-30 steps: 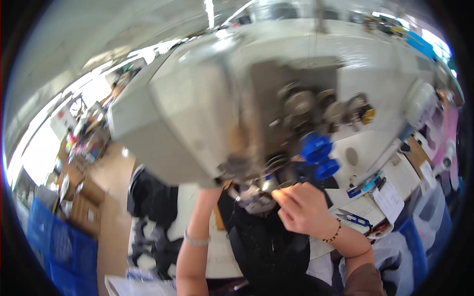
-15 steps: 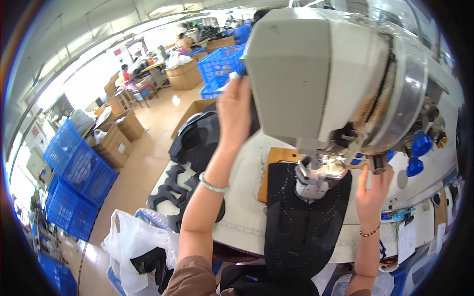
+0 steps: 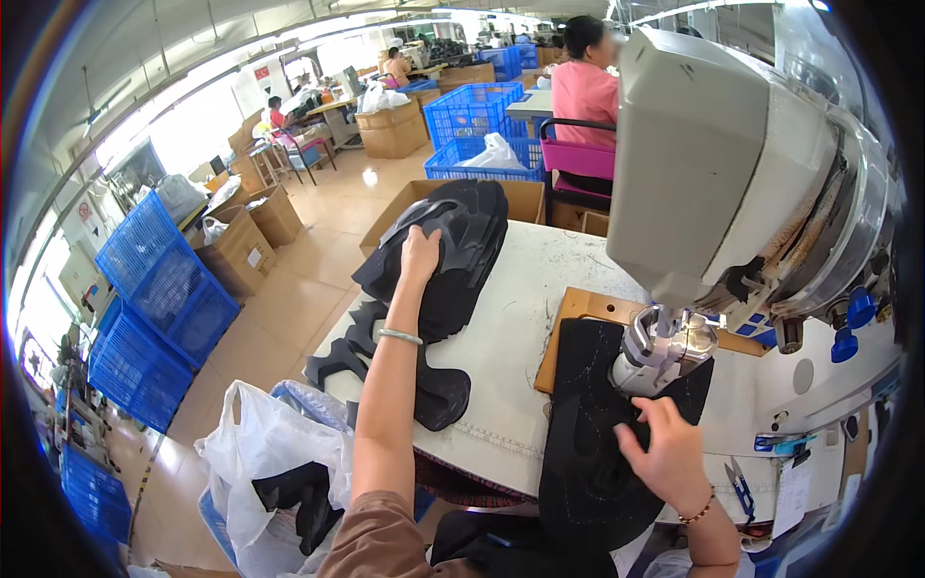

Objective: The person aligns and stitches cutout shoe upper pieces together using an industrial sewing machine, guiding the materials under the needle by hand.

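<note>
My left hand [image 3: 419, 252] reaches out over the table's far left and rests on a stack of black cut fabric pieces [image 3: 453, 255]. My right hand [image 3: 660, 453] lies flat with spread fingers on a black stitched fabric panel [image 3: 593, 433] that hangs over the table's front edge. The panel runs under the presser foot [image 3: 660, 352] of a large grey sewing machine [image 3: 732, 164]. A brown board [image 3: 588, 308] sits beneath the panel.
White table [image 3: 501, 356] holds more black pieces [image 3: 438, 395] at its left edge. A white plastic bag [image 3: 265, 462] with black pieces sits below left. Blue crates [image 3: 154, 299], cardboard boxes [image 3: 236, 250], a person in pink [image 3: 583, 91] at the back. Blue snips [image 3: 740, 482] at right.
The view swung left and down. My left hand dropped from the machine's top to the black stack. My right hand came off the machine's knob area and landed on the panel.
</note>
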Demonstrator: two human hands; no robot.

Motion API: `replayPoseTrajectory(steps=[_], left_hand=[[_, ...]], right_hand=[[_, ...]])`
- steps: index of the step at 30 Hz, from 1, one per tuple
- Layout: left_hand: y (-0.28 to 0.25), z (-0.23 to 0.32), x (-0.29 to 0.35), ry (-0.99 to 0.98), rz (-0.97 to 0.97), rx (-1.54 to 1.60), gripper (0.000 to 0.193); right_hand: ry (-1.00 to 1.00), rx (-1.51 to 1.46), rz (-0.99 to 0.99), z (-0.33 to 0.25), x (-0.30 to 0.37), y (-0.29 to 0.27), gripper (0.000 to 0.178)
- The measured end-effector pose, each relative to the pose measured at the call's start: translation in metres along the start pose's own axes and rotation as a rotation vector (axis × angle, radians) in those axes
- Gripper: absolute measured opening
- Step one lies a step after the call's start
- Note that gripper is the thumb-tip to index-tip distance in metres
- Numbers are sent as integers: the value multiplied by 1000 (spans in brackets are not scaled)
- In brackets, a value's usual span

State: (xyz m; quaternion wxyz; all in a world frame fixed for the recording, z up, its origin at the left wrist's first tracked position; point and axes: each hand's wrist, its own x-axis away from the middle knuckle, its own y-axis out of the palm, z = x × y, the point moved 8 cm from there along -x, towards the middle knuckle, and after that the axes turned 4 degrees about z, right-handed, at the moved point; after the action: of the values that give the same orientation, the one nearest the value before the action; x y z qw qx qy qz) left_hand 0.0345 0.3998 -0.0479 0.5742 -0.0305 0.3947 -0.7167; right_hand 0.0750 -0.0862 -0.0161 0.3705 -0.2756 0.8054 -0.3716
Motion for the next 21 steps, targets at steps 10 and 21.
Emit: replayPoseTrajectory(steps=[10,21], left_hand=[[-18,153,265,548,-518,-243,58],[0,106,354,32,-400,313,65]], right_hand=[[143,157,-57,31,24,45,67],[239,-278,33,47,29,45,50]])
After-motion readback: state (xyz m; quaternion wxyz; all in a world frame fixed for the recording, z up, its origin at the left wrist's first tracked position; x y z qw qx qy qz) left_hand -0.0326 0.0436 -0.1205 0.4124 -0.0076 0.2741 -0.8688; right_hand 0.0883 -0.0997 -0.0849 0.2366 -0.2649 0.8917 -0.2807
